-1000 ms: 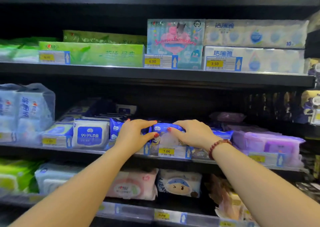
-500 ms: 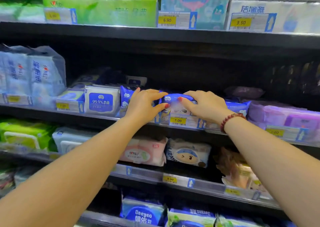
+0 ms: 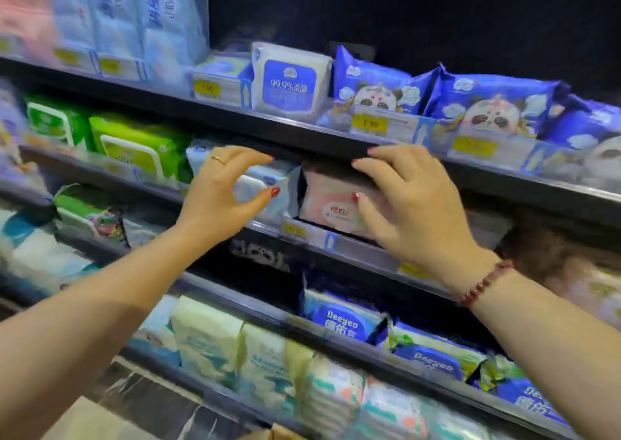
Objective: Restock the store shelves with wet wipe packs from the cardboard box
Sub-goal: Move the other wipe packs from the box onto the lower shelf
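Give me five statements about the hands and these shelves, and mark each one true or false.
1. The right hand touches a pink pack. True.
2. The bracelet sits on the left wrist. False: it is on the right wrist; the left hand wears a ring.
3. The blue panda packs stand on the shelf above the hands. True.
4. The green packs lie to the right of the pink pack. False: they lie to its left.
5. The Deeyeo packs are on a shelf below the hands. True.
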`<action>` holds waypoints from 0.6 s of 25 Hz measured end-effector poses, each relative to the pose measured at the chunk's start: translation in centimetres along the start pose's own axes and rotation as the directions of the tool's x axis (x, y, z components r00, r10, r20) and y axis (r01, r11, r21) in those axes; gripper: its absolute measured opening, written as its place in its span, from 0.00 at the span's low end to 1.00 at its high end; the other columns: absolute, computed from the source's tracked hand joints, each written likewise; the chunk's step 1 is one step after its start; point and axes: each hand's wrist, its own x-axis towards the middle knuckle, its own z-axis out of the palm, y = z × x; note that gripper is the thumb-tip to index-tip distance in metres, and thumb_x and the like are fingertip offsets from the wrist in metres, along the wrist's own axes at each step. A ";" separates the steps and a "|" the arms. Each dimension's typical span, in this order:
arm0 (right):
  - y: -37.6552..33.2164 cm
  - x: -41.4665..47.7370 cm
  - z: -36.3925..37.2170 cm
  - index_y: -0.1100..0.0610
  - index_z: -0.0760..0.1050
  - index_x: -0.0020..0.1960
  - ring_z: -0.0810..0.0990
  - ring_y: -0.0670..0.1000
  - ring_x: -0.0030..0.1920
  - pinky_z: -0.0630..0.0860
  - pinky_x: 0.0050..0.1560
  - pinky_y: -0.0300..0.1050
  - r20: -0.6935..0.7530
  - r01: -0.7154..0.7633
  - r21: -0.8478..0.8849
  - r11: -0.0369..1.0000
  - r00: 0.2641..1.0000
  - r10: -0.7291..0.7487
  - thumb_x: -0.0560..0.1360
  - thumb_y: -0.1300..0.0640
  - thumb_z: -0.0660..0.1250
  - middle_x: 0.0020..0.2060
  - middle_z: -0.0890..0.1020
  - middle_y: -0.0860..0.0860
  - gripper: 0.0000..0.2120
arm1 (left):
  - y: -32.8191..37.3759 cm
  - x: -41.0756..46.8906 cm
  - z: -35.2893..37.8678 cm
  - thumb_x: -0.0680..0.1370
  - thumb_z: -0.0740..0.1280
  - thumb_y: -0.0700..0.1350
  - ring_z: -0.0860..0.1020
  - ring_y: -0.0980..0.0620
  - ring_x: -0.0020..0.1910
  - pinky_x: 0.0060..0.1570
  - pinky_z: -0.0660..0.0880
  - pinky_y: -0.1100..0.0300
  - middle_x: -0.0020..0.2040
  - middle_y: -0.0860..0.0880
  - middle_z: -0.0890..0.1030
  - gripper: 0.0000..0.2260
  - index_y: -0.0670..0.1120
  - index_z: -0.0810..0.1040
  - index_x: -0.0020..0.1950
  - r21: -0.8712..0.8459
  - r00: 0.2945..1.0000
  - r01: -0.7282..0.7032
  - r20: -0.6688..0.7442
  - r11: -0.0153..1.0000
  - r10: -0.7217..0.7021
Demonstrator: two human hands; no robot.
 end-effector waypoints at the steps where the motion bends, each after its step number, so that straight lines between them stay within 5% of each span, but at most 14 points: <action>1: -1.7 0.0 2.2 0.59 0.76 0.60 0.76 0.60 0.53 0.74 0.49 0.53 0.085 0.003 0.050 0.999 0.996 -0.007 0.73 0.53 0.66 0.55 0.78 0.57 0.18 | -1.9 -1.2 -0.4 0.72 0.71 0.52 0.73 0.47 0.57 0.60 0.63 0.72 0.57 0.45 0.78 0.19 0.45 0.78 0.60 0.028 0.998 0.059 0.029 0.998 -0.060; 5: -6.5 1.3 9.4 0.48 0.65 0.72 0.75 0.59 0.53 0.76 0.51 0.53 0.449 -0.371 0.238 0.898 0.861 0.237 0.76 0.50 0.64 0.56 0.72 0.56 0.25 | -6.6 -2.7 -0.9 0.70 0.76 0.51 0.64 0.44 0.70 0.69 0.65 0.53 0.70 0.41 0.66 0.29 0.54 0.71 0.70 0.054 0.949 0.299 0.081 0.953 -0.303; 7: -7.9 2.8 11.8 0.41 0.57 0.76 0.75 0.60 0.49 0.75 0.52 0.50 0.523 -0.509 0.277 0.815 0.791 0.316 0.77 0.48 0.63 0.54 0.71 0.57 0.29 | -7.6 -2.1 -0.7 0.70 0.76 0.50 0.55 0.45 0.76 0.71 0.60 0.53 0.76 0.42 0.56 0.32 0.59 0.67 0.72 0.011 0.909 0.406 0.103 0.914 -0.404; 11: -9.3 5.3 14.9 0.43 0.56 0.76 0.75 0.61 0.56 0.71 0.56 0.47 0.471 -0.617 0.292 0.731 0.758 0.452 0.78 0.47 0.63 0.58 0.75 0.59 0.29 | -8.7 -0.7 0.9 0.71 0.75 0.52 0.51 0.48 0.78 0.73 0.57 0.57 0.79 0.43 0.46 0.31 0.56 0.68 0.72 -0.057 0.885 0.460 0.108 0.886 -0.453; 15: -9.1 6.5 16.2 0.45 0.61 0.75 0.78 0.56 0.54 0.70 0.56 0.43 0.410 -0.666 0.267 0.697 0.733 0.544 0.76 0.49 0.67 0.53 0.82 0.55 0.30 | -9.9 0.8 1.7 0.69 0.75 0.55 0.57 0.46 0.76 0.72 0.58 0.58 0.77 0.41 0.53 0.31 0.56 0.71 0.71 0.000 0.897 0.438 0.073 0.899 -0.437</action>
